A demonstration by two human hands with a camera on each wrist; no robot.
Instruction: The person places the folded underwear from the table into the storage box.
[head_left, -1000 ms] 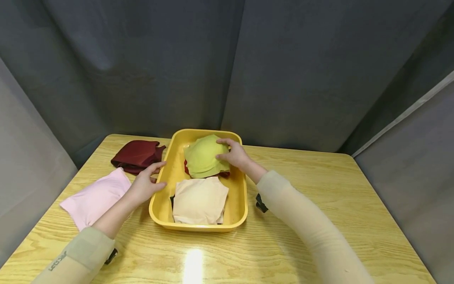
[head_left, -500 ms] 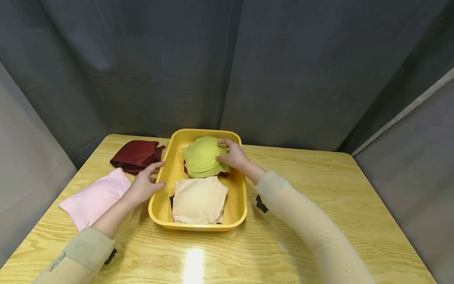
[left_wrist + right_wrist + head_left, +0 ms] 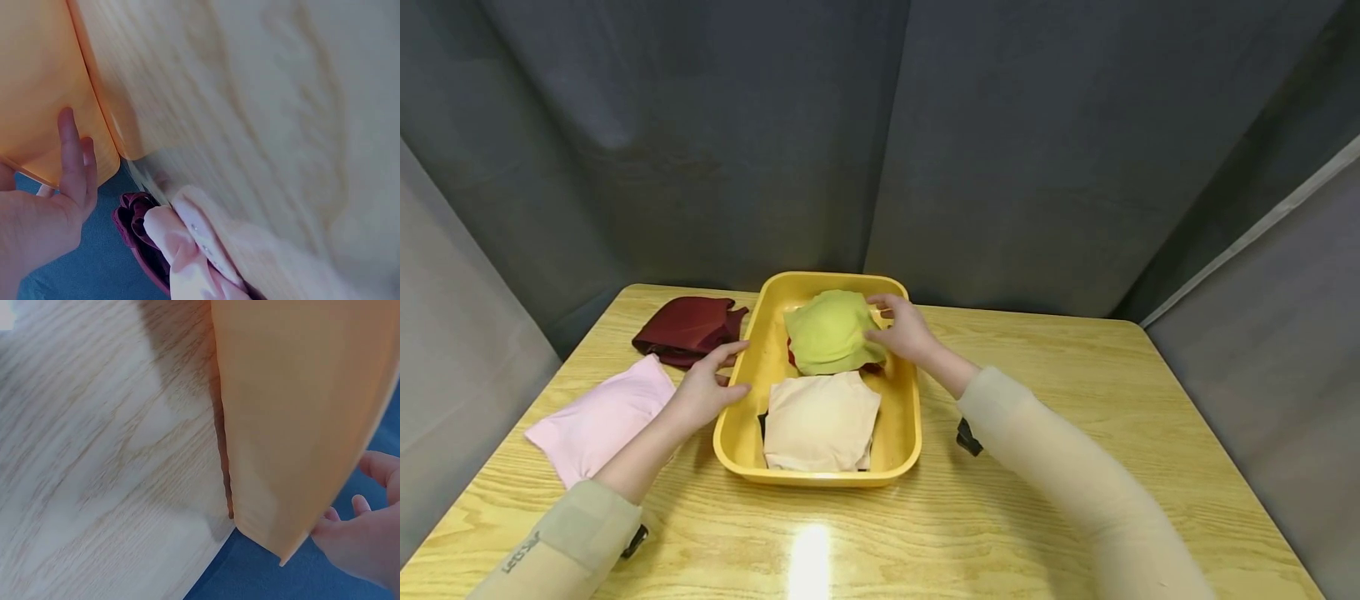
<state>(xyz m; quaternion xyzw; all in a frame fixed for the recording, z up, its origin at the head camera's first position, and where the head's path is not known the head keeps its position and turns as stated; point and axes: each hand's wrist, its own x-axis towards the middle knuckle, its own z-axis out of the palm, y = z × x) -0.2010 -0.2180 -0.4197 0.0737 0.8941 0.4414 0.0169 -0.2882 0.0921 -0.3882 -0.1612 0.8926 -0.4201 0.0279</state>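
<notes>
A yellow-green folded garment (image 3: 831, 329) with a rounded top lies in the far half of the yellow tray (image 3: 752, 475), over a dark red cloth that barely shows. My right hand (image 3: 906, 332) is over the tray's right rim, fingers parted and loosely bent, at the garment's right edge. Whether the thumb touches the cloth I cannot tell. In the tray's near half lies a beige folded garment (image 3: 822, 421), with something black peeking out beneath it. My left hand (image 3: 703, 390) is at the tray's left wall, its fingers spread and extended against or close to it.
Left of the tray lie a folded dark red garment (image 3: 688, 327) and a pink one (image 3: 606, 412), partly behind my left forearm. They stand on a wooden table (image 3: 1075, 400), with a dark grey curtain (image 3: 760, 150) behind its far edge.
My right hand has drawn slightly right, away from the yellow-green garment, which now lies a little lower and more in view. The left hand has stayed in place.
</notes>
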